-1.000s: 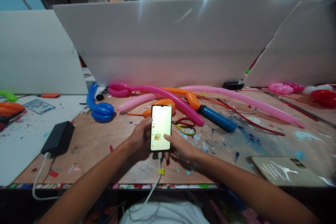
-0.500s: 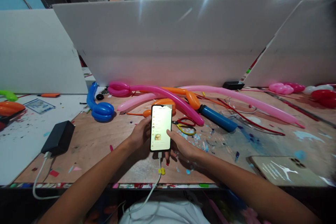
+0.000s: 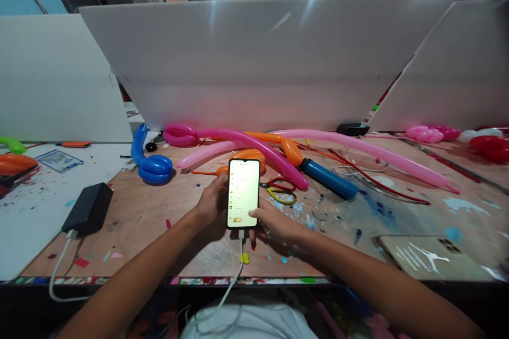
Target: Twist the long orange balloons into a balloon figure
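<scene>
A smartphone (image 3: 243,190) with a lit, list-like screen is held upright over the table, a white cable plugged into its bottom edge. My left hand (image 3: 212,202) grips it along the left side. My right hand (image 3: 274,221) wraps the lower right side, its thumb on the screen. Just behind the phone lie scissors (image 3: 283,196) with red and yellow handles. Beyond them a magenta balloon (image 3: 254,144), a light pink balloon (image 3: 369,152) and an orange balloon (image 3: 292,151) lie across one another, near a blue hand pump (image 3: 330,179).
A blue twisted balloon (image 3: 155,168) and a black power bank (image 3: 88,208) are on the left. A second phone (image 3: 431,258) lies face down at the front right. White boards (image 3: 258,63) stand behind the table (image 3: 139,233). Red balloons (image 3: 490,148) sit far right.
The list on the phone screen has scrolled, its picture now near the bottom. My right thumb has moved lower on the screen. Both hands still hold the phone.
</scene>
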{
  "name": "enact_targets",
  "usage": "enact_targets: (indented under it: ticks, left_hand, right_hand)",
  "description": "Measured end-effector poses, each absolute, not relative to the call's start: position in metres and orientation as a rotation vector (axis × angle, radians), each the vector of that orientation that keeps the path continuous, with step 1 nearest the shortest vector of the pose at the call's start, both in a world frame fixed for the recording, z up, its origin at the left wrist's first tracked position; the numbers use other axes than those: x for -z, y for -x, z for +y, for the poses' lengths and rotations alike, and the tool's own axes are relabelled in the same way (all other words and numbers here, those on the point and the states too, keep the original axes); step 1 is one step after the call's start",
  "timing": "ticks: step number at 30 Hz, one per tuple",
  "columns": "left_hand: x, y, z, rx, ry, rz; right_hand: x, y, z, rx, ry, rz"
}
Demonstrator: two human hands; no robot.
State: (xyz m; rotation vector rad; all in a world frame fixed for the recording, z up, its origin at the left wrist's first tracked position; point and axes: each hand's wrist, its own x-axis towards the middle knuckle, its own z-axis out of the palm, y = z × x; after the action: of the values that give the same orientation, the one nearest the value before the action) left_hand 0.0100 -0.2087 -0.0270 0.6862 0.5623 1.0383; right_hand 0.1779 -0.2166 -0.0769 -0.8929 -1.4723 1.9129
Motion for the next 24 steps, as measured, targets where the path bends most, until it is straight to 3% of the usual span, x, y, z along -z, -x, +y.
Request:
enact_targets:
  ticks: [24]
  left_hand:
    - [0.029,-0.0079,-0.2091,-0.978,-0.699,0.536]
  right_hand:
    - [0.0847,-0.1767,-0.2159,-1.905,0.852,-1.42]
